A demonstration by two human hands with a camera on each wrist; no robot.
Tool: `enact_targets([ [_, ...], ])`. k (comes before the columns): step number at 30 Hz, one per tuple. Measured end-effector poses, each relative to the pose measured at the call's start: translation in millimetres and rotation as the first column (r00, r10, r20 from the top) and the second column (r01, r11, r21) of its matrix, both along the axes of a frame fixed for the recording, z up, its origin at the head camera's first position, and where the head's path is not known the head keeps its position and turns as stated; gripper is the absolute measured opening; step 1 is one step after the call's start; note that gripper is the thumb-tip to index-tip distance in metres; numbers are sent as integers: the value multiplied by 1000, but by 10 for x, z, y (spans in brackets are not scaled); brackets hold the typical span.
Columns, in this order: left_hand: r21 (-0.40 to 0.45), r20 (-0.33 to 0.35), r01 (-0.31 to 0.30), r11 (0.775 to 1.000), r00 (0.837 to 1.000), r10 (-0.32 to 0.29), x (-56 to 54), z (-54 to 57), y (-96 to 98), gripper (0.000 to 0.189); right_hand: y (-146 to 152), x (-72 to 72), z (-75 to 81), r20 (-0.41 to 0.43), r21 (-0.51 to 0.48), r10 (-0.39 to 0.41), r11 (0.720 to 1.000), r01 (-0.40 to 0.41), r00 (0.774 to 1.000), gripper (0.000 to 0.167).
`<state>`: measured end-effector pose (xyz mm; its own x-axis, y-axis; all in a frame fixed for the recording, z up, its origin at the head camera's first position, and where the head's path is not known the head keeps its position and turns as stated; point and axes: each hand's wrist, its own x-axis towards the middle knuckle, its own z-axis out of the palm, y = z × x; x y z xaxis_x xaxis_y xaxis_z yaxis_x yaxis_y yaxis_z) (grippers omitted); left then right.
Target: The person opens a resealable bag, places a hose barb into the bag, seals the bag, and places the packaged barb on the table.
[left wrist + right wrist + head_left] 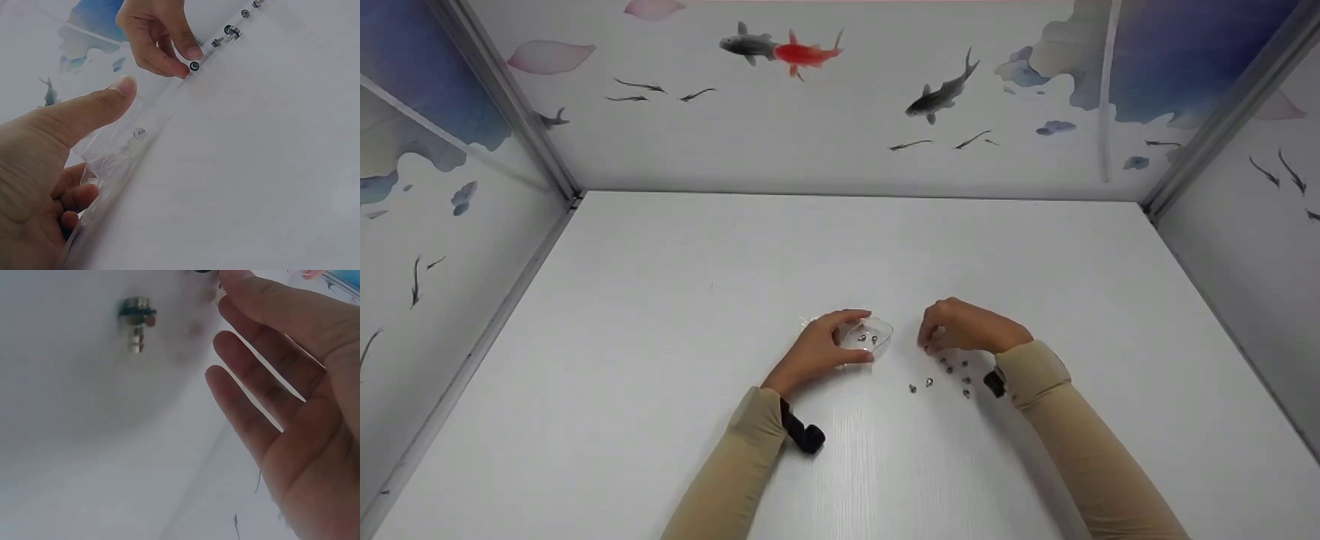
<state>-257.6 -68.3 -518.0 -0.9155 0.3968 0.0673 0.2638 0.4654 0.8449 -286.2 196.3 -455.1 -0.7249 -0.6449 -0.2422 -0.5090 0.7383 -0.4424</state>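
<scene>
Three table edges (855,196) lie well away; left fingers (851,314) grip a clear box (877,327), right fingers (158,57) pinch a metal fitting (194,66).

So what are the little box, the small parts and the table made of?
Box: probably clear, glossy plastic, as it is see-through with shiny edges.
Small parts: likely polished metal, judging by their silvery glints; the dark band could be rubber or coating.
Table: smooth white, perhaps laminate, from its faint streaks.
</scene>
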Motion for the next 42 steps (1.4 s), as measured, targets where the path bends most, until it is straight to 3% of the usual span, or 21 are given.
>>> enact_targets([
  [10, 5, 9, -6, 1000, 1000, 6, 2, 3, 9, 67, -1, -3, -23, 3, -15, -4, 1000, 4, 1000, 13],
  [25, 3, 15, -1, 1000, 1000, 1, -3, 14, 14, 68, -39, 5, -5, -42, 46, 15, 999, -13, 999, 11],
  [33, -8, -15, 4, 1000, 1000, -5, -8, 5, 8, 69, -69, -7, 24, -42, 33, 14, 999, -13, 999, 11],
  [42, 11, 1, 8, 1000, 1000, -8, -2, -7, 7, 68, -127, -3, 63, -65, 19, 3, 1000, -2, 998, 12],
])
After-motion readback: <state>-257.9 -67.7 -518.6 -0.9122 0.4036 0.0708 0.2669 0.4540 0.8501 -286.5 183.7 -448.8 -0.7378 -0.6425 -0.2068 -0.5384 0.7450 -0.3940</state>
